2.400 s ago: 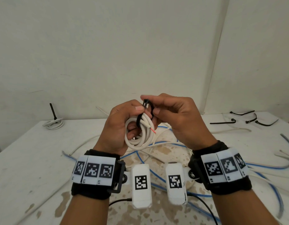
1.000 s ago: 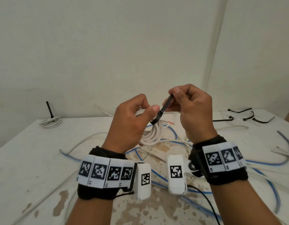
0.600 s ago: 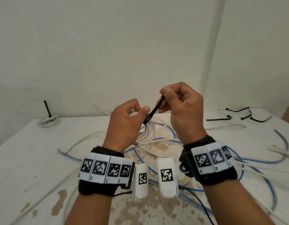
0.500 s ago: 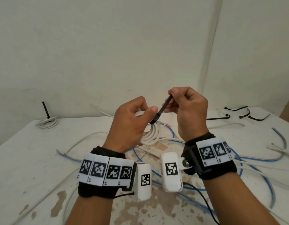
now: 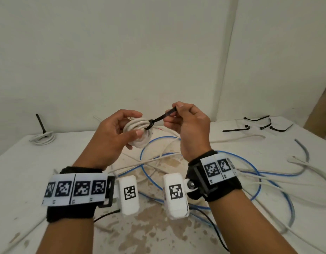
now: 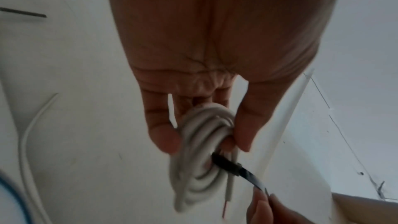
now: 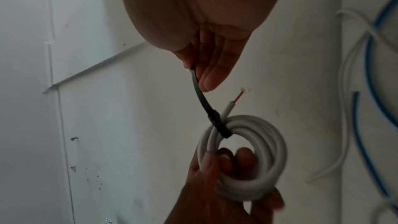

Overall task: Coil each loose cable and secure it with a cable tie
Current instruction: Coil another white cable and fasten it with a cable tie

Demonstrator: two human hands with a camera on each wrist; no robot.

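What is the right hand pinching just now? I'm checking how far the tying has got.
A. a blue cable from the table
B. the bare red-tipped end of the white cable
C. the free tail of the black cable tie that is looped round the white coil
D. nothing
C: the right hand pinches the tail of the black cable tie, whose loop wraps the white coil held by the left hand.

You have two coiled white cables — one in hand [image 5: 140, 132], one tied at the table's far left [image 5: 42, 139] — plus four spare black cable ties [image 5: 235, 129] at far right and two hands.
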